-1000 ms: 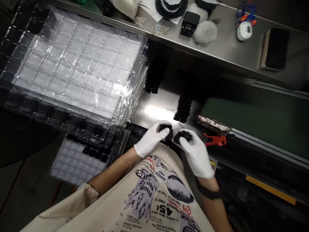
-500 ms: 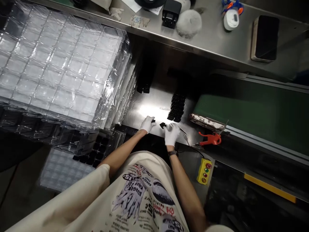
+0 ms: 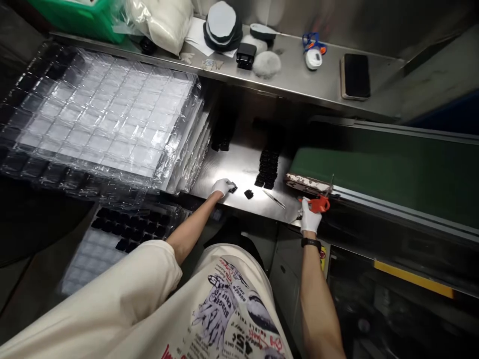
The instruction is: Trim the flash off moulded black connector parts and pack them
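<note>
In a white glove, my left hand (image 3: 222, 187) pinches a small black part (image 3: 232, 188) above the metal worktop. Another black part (image 3: 249, 194) lies loose just to its right. My right hand (image 3: 310, 218), also gloved, is at the worktop's right end, closed round an orange air blow gun (image 3: 320, 204); the fingers partly cover its handle. Between the hands lies a pair of metal tweezers (image 3: 274, 199). Behind them, several black parts (image 3: 267, 167) stand in tight rows.
Stacked clear plastic trays (image 3: 108, 114) fill the left side. A lower tray (image 3: 84, 259) holds several black parts. On the right runs a green conveyor belt (image 3: 389, 162). The back shelf (image 3: 299, 85) carries a phone (image 3: 356, 76), a cap (image 3: 222, 25) and other items.
My right hand has moved right, from beside the loose black part to the orange air blow gun. My left hand stays near its place with its black part. The camera view has shifted.
</note>
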{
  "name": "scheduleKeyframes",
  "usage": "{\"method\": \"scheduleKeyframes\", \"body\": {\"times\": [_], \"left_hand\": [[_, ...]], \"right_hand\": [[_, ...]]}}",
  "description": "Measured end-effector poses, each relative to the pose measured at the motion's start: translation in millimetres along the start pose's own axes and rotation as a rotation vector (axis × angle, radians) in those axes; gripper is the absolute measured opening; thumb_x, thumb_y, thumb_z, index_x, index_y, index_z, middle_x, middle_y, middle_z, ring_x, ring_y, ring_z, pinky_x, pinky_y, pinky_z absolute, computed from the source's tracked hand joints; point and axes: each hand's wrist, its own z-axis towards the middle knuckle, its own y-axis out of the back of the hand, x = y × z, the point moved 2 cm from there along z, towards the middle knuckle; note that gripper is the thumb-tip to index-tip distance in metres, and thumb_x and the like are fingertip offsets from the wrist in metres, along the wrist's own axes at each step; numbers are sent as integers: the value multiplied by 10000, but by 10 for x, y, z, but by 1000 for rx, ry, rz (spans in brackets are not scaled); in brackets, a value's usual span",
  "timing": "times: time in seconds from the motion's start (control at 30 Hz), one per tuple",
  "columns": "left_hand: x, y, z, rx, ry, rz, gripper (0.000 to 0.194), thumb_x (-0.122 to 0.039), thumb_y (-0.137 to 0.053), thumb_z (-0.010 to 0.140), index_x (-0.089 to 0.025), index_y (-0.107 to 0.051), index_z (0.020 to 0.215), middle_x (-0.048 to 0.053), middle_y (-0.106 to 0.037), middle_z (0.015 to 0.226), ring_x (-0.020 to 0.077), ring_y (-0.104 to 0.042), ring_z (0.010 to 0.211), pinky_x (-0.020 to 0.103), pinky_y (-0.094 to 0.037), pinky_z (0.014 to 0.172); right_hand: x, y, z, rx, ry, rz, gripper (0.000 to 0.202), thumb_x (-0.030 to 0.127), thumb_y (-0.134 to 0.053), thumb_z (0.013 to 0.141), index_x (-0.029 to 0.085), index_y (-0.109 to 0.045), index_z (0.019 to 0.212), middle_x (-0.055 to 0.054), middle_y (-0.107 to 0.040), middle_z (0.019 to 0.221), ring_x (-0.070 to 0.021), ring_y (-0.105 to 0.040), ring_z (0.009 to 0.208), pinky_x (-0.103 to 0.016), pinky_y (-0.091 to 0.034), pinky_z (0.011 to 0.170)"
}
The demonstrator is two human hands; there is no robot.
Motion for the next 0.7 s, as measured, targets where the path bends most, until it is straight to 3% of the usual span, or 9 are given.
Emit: {"method": "scheduleKeyframes", "body": {"times": [0.13,0.23,0.27,0.3,0.4,0.43,0.47,0.53,0.7], "left_hand": [[64,-7,-41,13,53,-66,274,-403,-758,1070,-143,-755,1156,81,-770,1164,219,-750,1044,425,-647,965],[308,-8,-335,-18,100,-181,292,-375,-749,1078,-143,-732,1254,95,-750,1234,220,-747,1060,411,-662,935],[419,-22,-493,-26,119,-223,297,-371,-745,1082,-144,-726,1273,97,-747,1242,216,-747,1051,401,-666,921],[538,-47,-671,-27,140,-266,300,-370,-739,1086,-146,-722,1284,96,-746,1239,210,-747,1036,390,-668,904],[897,-190,-1232,16,225,-375,304,-378,-735,1090,-145,-719,1285,86,-747,1195,193,-744,975,362,-669,852],[1003,-252,-1393,41,259,-403,306,-379,-736,1089,-144,-718,1284,82,-746,1181,188,-742,957,355,-668,836],[1096,-315,-1529,67,293,-427,307,-377,-739,1087,-142,-715,1284,78,-744,1168,184,-740,942,348,-667,821],[1243,-424,-1716,104,352,-462,300,-368,-739,1088,-143,-712,1284,75,-740,1159,176,-735,922,332,-664,797],[1428,-481,-1849,94,401,-506,292,-361,-727,1096,-146,-704,1291,70,-733,1151,163,-724,894,305,-655,761]], "right_hand": [[-176,209,-78,-58,-7,-16,396,582,-767,905,231,-618,798,22,-606,608,-174,-609,625,-291,-486,605],[-442,426,-558,-79,17,-71,347,525,-782,900,206,-646,893,-37,-718,809,-207,-664,789,-319,-537,753],[-522,465,-801,-1,57,-126,326,489,-796,899,191,-671,942,-67,-752,907,-218,-685,858,-322,-543,815],[-594,476,-1071,154,109,-230,291,448,-789,919,184,-694,998,-91,-775,1004,-228,-705,929,-320,-541,872],[-783,413,-1894,806,222,-672,129,334,-661,1025,223,-725,1023,-107,-803,1075,-249,-749,986,-310,-512,873],[-829,398,-2109,946,220,-785,142,314,-616,1047,232,-717,989,-108,-805,1033,-257,-757,949,-310,-497,826],[-861,391,-2271,1008,197,-852,165,314,-600,1053,235,-704,953,-113,-804,981,-268,-760,899,-315,-476,776],[-889,389,-2460,1015,165,-900,218,367,-577,1075,233,-691,945,-139,-804,957,-291,-761,860,-326,-441,721],[-944,442,-2545,986,149,-1000,369,482,-462,1139,215,-715,1139,-179,-816,1076,-315,-781,956,-338,-450,763]]}}
